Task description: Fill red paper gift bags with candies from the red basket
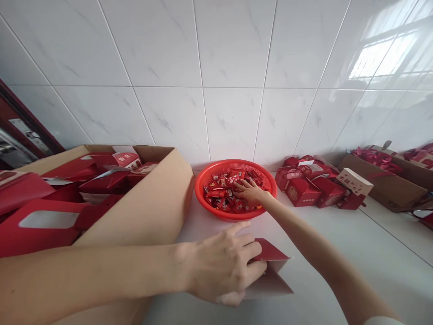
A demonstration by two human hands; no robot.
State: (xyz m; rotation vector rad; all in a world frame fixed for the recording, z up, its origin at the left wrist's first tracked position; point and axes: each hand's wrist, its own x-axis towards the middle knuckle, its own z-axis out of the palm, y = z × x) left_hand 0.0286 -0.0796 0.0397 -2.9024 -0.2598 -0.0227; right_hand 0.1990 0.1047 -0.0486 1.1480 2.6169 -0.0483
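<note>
My left hand (pixel 226 264) reaches in from the left, its fingers curled over the edge of an open red gift box (pixel 270 250). The box's flaps stand apart, and its pale inner side faces me. Further back, my right hand (pixel 250 192) rests in a round red plastic basket (pixel 199 192) on a heap of small wrapped candies (pixel 216 193). Its fingers are spread over the wrappers, and I see no candy gripped between them. My left hand and wrist cover part of the gift box.
At the left stands a large cardboard carton (pixel 162 189) full of red boxes (pixel 50 225). Several folded red gift boxes (pixel 302 189) sit right of the basket. Beyond them is another cardboard carton (pixel 382 185) with red items. A white tiled wall (pixel 233 113) rises behind the counter (pixel 338 230).
</note>
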